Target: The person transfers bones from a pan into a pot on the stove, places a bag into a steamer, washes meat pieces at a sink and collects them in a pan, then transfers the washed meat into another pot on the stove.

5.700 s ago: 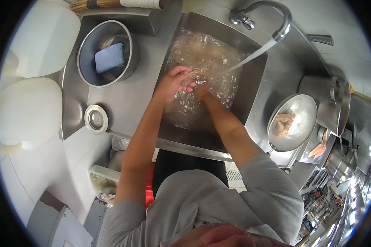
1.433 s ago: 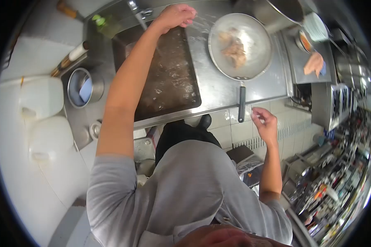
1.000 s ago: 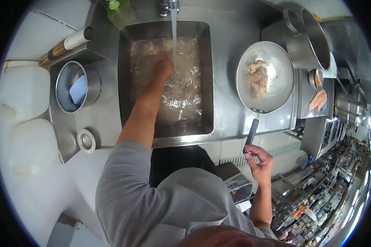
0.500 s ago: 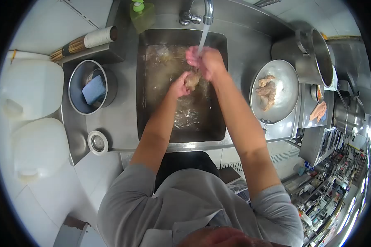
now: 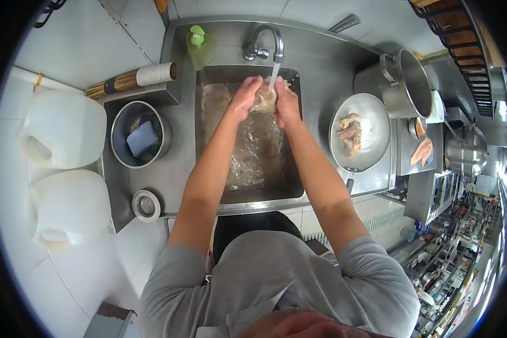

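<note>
My left hand (image 5: 244, 98) and my right hand (image 5: 287, 105) grip a pale, wet piece of raw meat (image 5: 263, 101) between them, one at each side. Water from the curved faucet (image 5: 279, 42) runs straight onto it. Below is a metal sink (image 5: 265, 195) holding cloudy water with small bits floating in it. To the right of the sink, a round metal pan (image 5: 373, 155) contains several pieces of raw meat (image 5: 351, 135). The fingertips are partly hidden behind the meat.
A green soap bottle (image 5: 200, 49) stands at the sink's back left corner. On the left are a metal pot (image 5: 118, 141) with a blue sponge (image 5: 142, 138), a drain strainer (image 5: 146, 205) and plastic jugs (image 5: 67, 132). A tall stockpot (image 5: 377, 84) stands at back right.
Both hands have moved toward the back of the sink and now hold the meat from opposite sides under the stream. Before, it was mainly in my left hand. The camera view has shifted.
</note>
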### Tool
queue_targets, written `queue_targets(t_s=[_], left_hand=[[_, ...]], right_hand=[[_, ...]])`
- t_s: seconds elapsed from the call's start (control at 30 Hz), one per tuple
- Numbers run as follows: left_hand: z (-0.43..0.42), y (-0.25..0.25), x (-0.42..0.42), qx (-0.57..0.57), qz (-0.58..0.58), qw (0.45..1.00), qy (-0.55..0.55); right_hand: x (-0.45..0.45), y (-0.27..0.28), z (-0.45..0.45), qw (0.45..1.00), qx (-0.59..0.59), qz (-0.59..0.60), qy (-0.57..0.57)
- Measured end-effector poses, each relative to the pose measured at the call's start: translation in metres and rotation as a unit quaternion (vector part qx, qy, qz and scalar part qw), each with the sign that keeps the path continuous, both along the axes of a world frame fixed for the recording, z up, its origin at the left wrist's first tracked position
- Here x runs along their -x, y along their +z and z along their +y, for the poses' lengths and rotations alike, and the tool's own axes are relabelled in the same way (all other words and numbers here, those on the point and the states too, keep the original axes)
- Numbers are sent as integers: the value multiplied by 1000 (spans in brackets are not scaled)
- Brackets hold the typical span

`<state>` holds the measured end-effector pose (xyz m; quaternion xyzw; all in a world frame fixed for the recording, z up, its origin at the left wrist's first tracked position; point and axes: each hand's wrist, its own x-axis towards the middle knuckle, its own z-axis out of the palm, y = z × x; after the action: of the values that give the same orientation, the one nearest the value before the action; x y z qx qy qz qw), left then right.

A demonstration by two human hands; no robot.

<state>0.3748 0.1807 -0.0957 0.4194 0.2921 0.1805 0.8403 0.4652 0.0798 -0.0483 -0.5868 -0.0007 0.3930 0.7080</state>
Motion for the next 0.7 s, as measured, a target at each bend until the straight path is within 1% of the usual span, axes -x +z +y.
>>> queue_targets(t_s=[0.03, 0.07, 0.1, 0.13, 0.2, 0.23, 0.3, 0.33, 0.37, 0.4, 0.43, 0.47, 0.53, 0.57, 0.63, 0.67, 0.7], left_hand=[[2, -7, 2, -14, -23, 1000, 1], [1, 3, 7, 2, -28, 1000, -1], [-4, 18, 15, 20, -32, 999, -3], [-7, 28, 21, 39, -37, 999, -4], [-10, 27, 20, 11, -41, 999, -6], [-11, 27, 19, -2, -44, 999, -7], [-10, 16, 12, -5, 1, 1000, 12], [-10, 10, 7, -7, 24, 999, 20], [-12, 3, 1, -7, 24, 1000, 4], [-13, -2, -7, -8, 23, 1000, -11], [-14, -7, -14, -9, 22, 999, -27], [-17, 3, -20, 14, 18, 998, -54], [-23, 41, -26, 64, 13, 992, -106], [-20, 53, -27, 78, 82, 982, -150], [-8, 9, -40, 156, 5, 976, -150], [-4, 8, -39, 194, -34, 969, -149], [-1, 5, -35, 180, -43, 980, -68]], right_hand=[[-3, 3, 3, 999, 23, 16, -27], [-5, 5, 8, 997, 45, 33, -54], [-6, 2, 12, 996, 24, 37, -76], [-5, -1, 11, 998, 32, 6, -61], [0, 2, 9, 997, 48, -59, -28], [4, 4, 8, 996, 35, -85, -7], [10, 6, 4, 990, 9, -139, 33], [4, 1, 2, 990, 12, -135, 35], [-6, -10, -1, 991, 16, -130, 37], [-9, -3, -2, 991, 18, -126, 38], [-13, 3, -7, 996, -8, -91, 18], [-18, 4, -9, 994, -14, -110, 10], [-30, 4, -17, 989, -21, -146, -6], [-32, 8, -20, 988, -7, -154, 13], [-27, 22, -24, 973, 13, -218, 76], [-25, 25, -25, 962, 22, -249, 107], [-24, 26, -26, 955, -1, -263, 139]])
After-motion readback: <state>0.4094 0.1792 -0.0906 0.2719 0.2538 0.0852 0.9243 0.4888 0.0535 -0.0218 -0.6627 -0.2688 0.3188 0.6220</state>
